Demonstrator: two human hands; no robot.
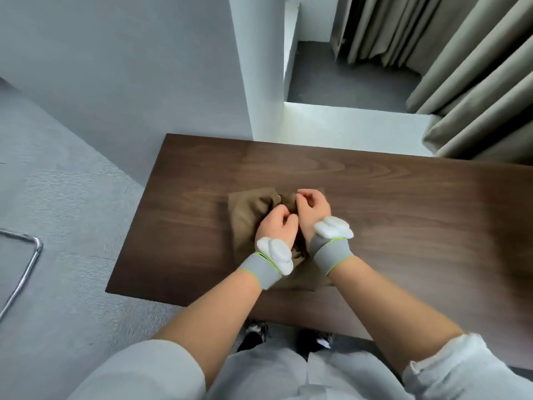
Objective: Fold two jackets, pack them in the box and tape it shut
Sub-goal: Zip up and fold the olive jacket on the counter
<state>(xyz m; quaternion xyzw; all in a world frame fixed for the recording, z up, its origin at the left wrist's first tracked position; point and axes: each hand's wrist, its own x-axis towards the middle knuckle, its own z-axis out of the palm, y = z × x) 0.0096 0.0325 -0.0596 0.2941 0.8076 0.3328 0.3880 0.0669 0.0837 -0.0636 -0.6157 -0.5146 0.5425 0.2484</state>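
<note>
Here, left hand [276,226] and right hand [313,206] grip the jacket [247,210] on table [403,197]

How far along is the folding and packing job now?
Nothing looks finished. The left hand and right hand grip one brown jacket, bunched on the wooden table. Left: finish this fold, fold the second jacket, pack, tape; no second jacket, box or tape is in view.

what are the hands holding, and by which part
Both the left hand and right hand pinch the crumpled brown fabric jacket at bunched folds near its middle.
</note>
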